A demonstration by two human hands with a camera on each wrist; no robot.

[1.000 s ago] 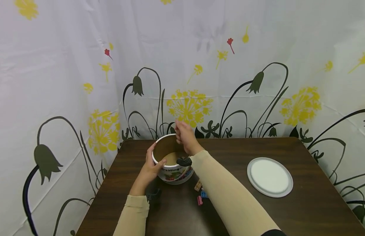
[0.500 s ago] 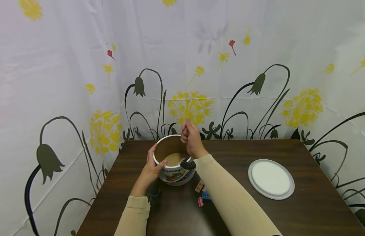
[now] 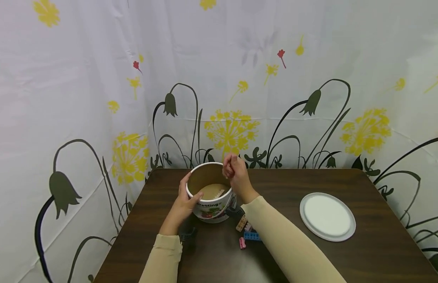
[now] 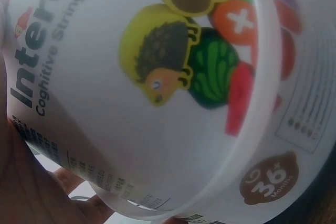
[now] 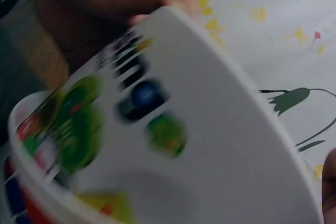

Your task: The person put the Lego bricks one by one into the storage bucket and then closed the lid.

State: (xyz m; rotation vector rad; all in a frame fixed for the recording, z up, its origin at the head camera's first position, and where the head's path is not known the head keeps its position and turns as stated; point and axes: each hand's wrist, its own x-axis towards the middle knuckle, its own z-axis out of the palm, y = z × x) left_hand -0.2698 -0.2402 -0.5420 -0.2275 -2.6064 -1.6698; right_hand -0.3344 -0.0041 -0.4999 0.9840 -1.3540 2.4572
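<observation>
Curtain, white, flower-printed; hung behind the table.
Table, dark brown.
Tub, white, printed; placed at the dial's centre, 12 o'clock being toward the curtain. Mouth faced upward; base contact with the table cannot be told. A hedgehog picture is shown on its wall in the left wrist view.
Sleeves, two, beige: left at 7 o'clock of the tub, right at 4.
Lid, white, round; laid on the table well apart from the tub, just past 3 o'clock.
Left hand: placed at 8 to 9 o'clock; tub wall gripped, thumb hooked over the rim.
Right hand: placed at 2 o'clock beside the rim, fingers curled in; whether anything is pinched cannot be told.
Blue block: laid between 4 and 5 o'clock, partly hidden by the right sleeve.
Tan block: laid near the tub, also between 4 and 5.
Pink block: laid at 5.
Pale piece: seen inside the tub, toward 4.
</observation>
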